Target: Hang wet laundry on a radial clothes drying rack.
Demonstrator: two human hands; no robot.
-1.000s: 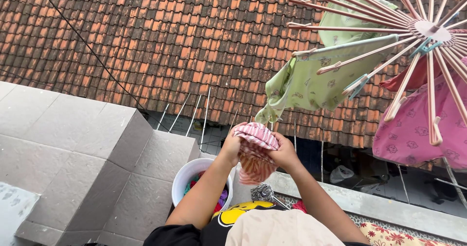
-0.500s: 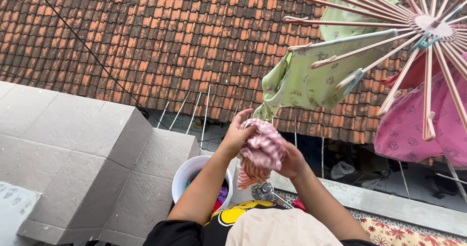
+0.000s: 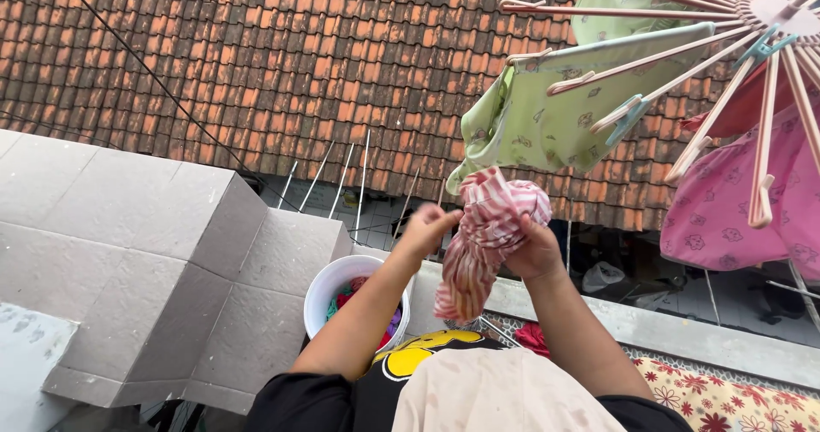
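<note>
Both hands are raised in front of me around a bunched red-and-white striped garment (image 3: 483,244). My right hand (image 3: 536,248) grips its upper part from the right side. On the left, my left hand (image 3: 430,230) pinches an edge of the cloth, a little blurred. The lower end of the garment hangs down over my chest. Just above and to the right spreads a round pink drying rack (image 3: 752,82) with many spokes and clips. A light green patterned garment (image 3: 547,120) and a pink patterned garment (image 3: 735,201) hang from it.
A white bucket (image 3: 323,294) with coloured wet clothes stands below my left arm beside a grey tiled ledge (image 3: 145,253). Beyond is an orange tiled roof (image 3: 282,65) with a thin wire across it. A floral mat (image 3: 726,402) lies at lower right.
The striped garment has gone up and to the right, closer to the green cloth. My left hand has shifted from cupping its top to pinching its left edge, and more of it hangs loose.
</note>
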